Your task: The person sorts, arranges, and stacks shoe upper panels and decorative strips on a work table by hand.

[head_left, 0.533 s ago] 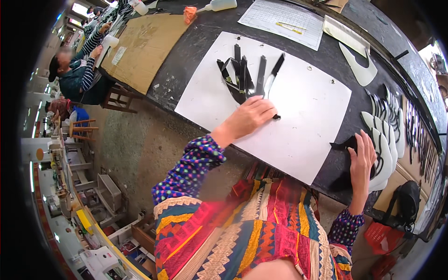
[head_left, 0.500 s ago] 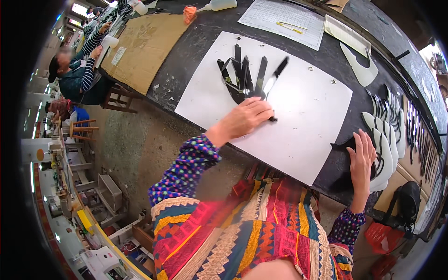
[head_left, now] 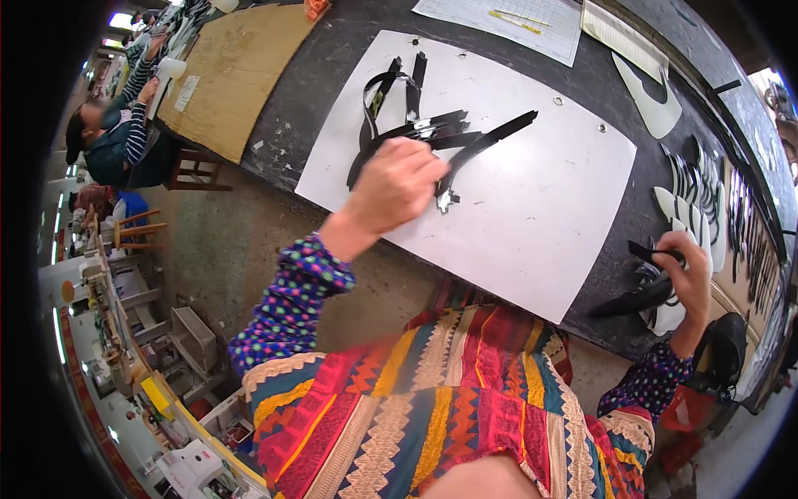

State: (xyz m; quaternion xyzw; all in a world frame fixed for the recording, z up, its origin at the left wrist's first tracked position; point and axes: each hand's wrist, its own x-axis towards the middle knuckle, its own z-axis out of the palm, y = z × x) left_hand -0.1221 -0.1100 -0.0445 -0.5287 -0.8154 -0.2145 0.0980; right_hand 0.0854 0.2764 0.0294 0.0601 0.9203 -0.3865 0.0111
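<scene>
On a white board (head_left: 515, 224), several glossy black curved strips (head_left: 495, 139) lie loosely fanned out and crossing. My left hand (head_left: 392, 187) is closed over the near ends of some of them, its fingertips pinched together on a strip. A small shiny bit (head_left: 447, 201) shows at the lower end of a strip just right of this hand. Off the board's right edge, my right hand (head_left: 688, 279) pinches a black curved piece (head_left: 652, 252) between thumb and fingers. Below that piece lies a wider black curved piece (head_left: 636, 301), partly hidden by the hand.
White curved panels with black strips (head_left: 694, 212) are stacked beyond my right hand. A white cut-out template (head_left: 648, 100), a gridded sheet (head_left: 515, 25) and a cardboard sheet (head_left: 237, 75) lie on the dark table (head_left: 307, 91). A person (head_left: 116, 133) sits working at the far left.
My left hand has moved left, and the bundled black strips have shifted and spread across the board. My right hand has moved right and lifted a black piece. The view has shifted slightly.
</scene>
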